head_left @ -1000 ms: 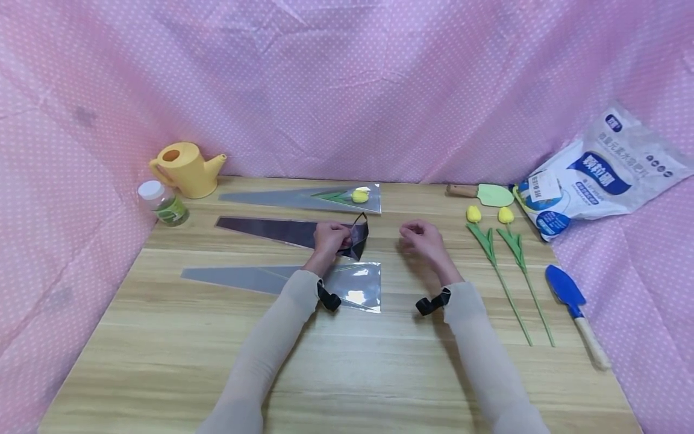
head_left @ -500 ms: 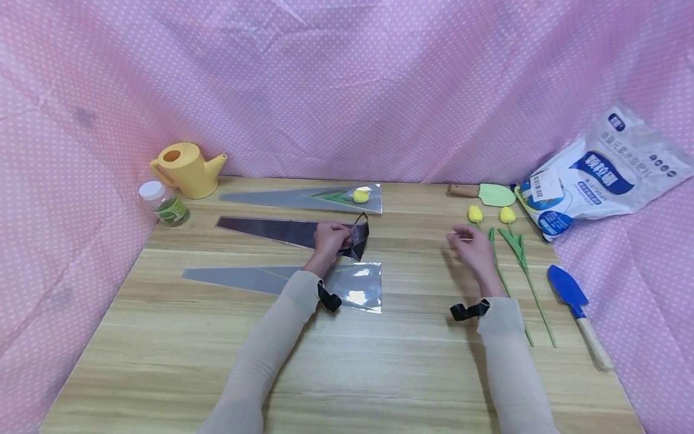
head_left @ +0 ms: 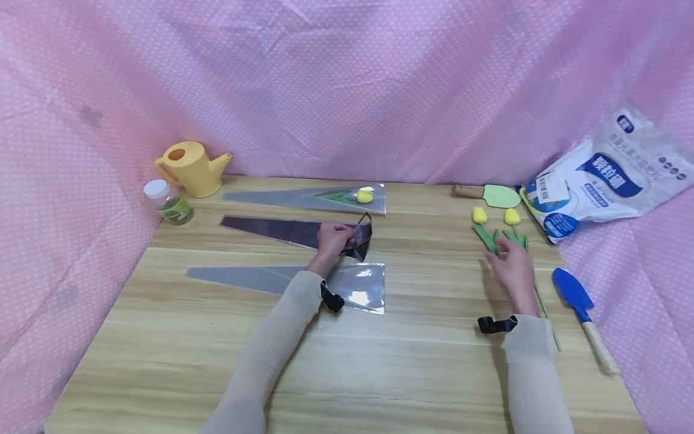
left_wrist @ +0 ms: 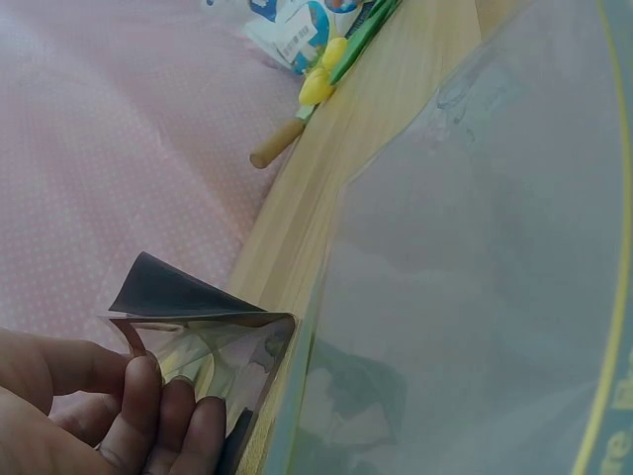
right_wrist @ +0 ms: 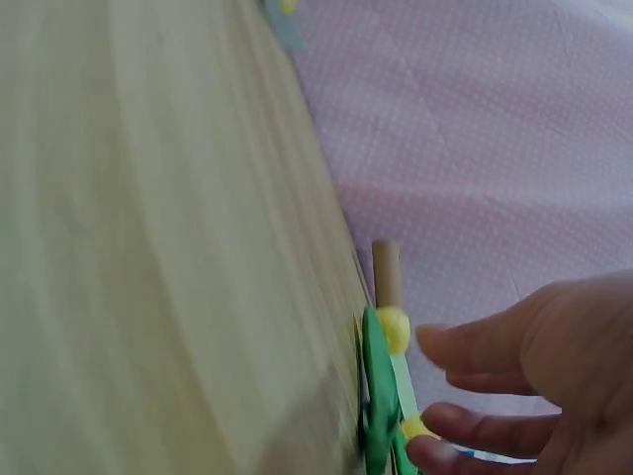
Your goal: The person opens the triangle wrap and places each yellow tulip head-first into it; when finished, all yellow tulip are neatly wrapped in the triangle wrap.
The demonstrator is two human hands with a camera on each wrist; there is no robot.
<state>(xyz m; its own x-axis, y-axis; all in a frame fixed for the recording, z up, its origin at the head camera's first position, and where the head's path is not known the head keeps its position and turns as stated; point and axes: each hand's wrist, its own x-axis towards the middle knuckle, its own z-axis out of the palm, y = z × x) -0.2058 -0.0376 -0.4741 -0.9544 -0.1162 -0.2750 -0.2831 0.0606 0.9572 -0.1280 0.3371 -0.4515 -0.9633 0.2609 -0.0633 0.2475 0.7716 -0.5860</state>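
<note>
My left hand (head_left: pixel 334 241) pinches the wide end of a dark tapered flower sleeve (head_left: pixel 268 231), whose mouth stands open beside the fingers. In the left wrist view, its folded edge (left_wrist: pixel 178 289) rises above the fingertips. My right hand (head_left: pixel 515 268) is over the stems of two yellow artificial tulips, the left tulip (head_left: pixel 479 215) and the right tulip (head_left: pixel 512 216). Much of the left stem is hidden under that hand. The right wrist view shows its thumb and fingers spread apart beside the green leaves (right_wrist: pixel 378 386), with nothing between them.
A clear sleeve (head_left: pixel 228 276) lies nearest; another sleeve (head_left: pixel 260 198) at the back holds a yellow tulip (head_left: pixel 364 196). Around the edges are a watering can (head_left: pixel 194 170), a jar (head_left: pixel 172 205), a green trowel (head_left: pixel 501 196), a blue trowel (head_left: pixel 573 289) and a fertilizer bag (head_left: pixel 607 175).
My right hand has moved right, from beside the dark sleeve to over the tulip stems. The left hand keeps its pinch on the sleeve in the same place.
</note>
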